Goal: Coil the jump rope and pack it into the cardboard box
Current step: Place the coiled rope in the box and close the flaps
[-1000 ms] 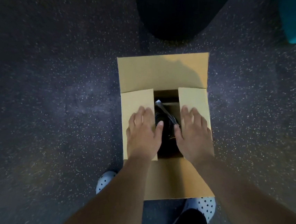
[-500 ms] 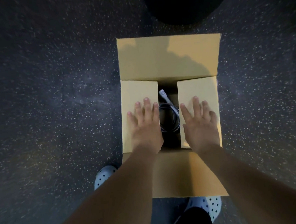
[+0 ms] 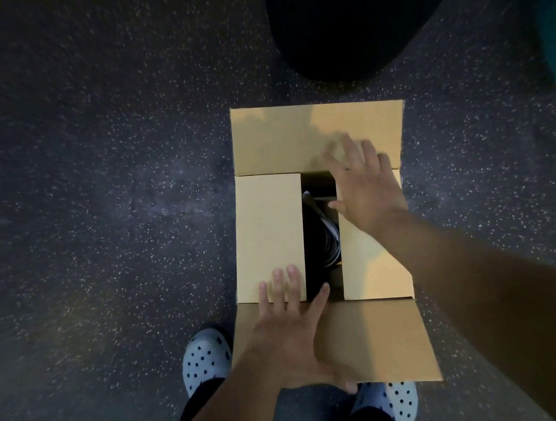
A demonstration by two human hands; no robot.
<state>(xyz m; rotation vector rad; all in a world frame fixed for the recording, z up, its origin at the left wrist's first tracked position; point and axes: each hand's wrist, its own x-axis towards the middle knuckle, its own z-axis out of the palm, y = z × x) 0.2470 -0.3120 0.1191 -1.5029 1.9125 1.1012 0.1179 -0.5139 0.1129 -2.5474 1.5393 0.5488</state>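
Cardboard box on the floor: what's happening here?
A person is closing the cardboard box. The coiled jump rope lies inside, visible through the gap between the two folded side flaps. The left hand rests on the near flap, the right hand reaches toward the far flap. Both long flaps are open.

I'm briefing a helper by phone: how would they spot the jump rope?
Find the cardboard box on the speckled floor. Between its two folded side flaps runs a dark gap; the jump rope is the black coil inside it.

Dark jump rope (image 3: 327, 239), seemingly coiled, inside cardboard box (image 3: 268, 231).
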